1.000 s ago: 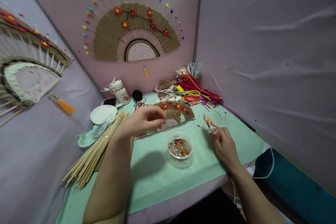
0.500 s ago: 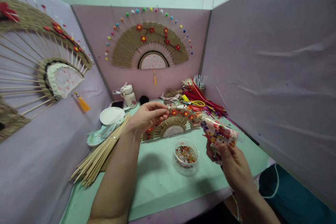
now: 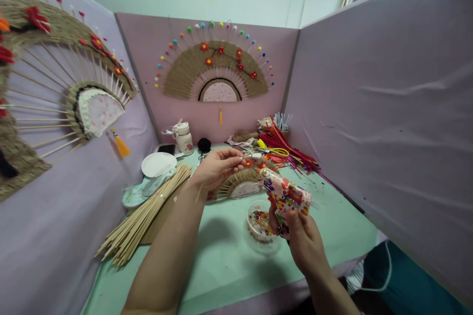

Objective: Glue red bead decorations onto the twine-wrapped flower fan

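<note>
Holding glue gun (image 3: pixel 286 194) in our right hand (image 3: pixel 303 241), fingers wrapped tight on grip, nozzle aimed up-left at our left hand (image 3: pixel 216 170). Left fingertips pinched together; can't tell if anything's between. Both hover over small fan (image 3: pixel 240 188) on table (image 3: pixel 221 261). Bead bowl (image 3: pixel 258 226) sits just under gun, skewers (image 3: pixel 148 216) well left.

The left hand (image 3: pixel 216 170) pinches something too small to tell; the glue gun (image 3: pixel 286 193) half hides the bead bowl (image 3: pixel 257 222).
</note>
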The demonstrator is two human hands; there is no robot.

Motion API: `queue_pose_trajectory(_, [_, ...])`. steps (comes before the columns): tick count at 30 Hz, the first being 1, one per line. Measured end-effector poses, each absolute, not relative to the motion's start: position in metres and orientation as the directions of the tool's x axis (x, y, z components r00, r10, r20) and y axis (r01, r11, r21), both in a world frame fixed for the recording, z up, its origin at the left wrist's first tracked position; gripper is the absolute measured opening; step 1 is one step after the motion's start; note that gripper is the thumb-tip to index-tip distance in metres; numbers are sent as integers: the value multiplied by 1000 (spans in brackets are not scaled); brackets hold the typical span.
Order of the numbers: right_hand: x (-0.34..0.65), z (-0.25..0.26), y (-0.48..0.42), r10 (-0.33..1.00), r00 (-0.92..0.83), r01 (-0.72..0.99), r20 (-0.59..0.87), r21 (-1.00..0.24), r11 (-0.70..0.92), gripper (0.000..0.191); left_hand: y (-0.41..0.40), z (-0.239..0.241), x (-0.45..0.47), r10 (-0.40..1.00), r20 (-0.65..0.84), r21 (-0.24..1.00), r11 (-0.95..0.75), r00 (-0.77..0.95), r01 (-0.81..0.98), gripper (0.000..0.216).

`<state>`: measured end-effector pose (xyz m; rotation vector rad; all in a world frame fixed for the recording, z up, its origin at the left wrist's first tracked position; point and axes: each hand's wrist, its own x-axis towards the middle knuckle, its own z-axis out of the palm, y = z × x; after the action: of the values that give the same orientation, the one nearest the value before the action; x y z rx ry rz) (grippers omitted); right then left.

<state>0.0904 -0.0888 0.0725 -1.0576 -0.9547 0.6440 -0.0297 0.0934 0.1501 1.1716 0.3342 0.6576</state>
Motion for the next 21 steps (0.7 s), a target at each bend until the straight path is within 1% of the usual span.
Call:
queue_pose_trajectory(3, [91,66,-90,812,470,-2,346,-920,393,44,93,143,-23,610,100,929,225,786,-293,27])
queue_pose_trajectory(9, [92,59,-92,810,469,73,351,-930,361,48,89,138,-15,605,113,934,206,788,-292,25])
queue_pose_trajectory(15, [90,60,-93,801,492,45,340,-929,367,46,88,137,-13,625,109,929,213,773,-304,26])
queue_pose_trajectory(21, [92,44,-94,788,525,34,321,-934,357,42,86,137,-12,620,97,921,240,778,-306,26])
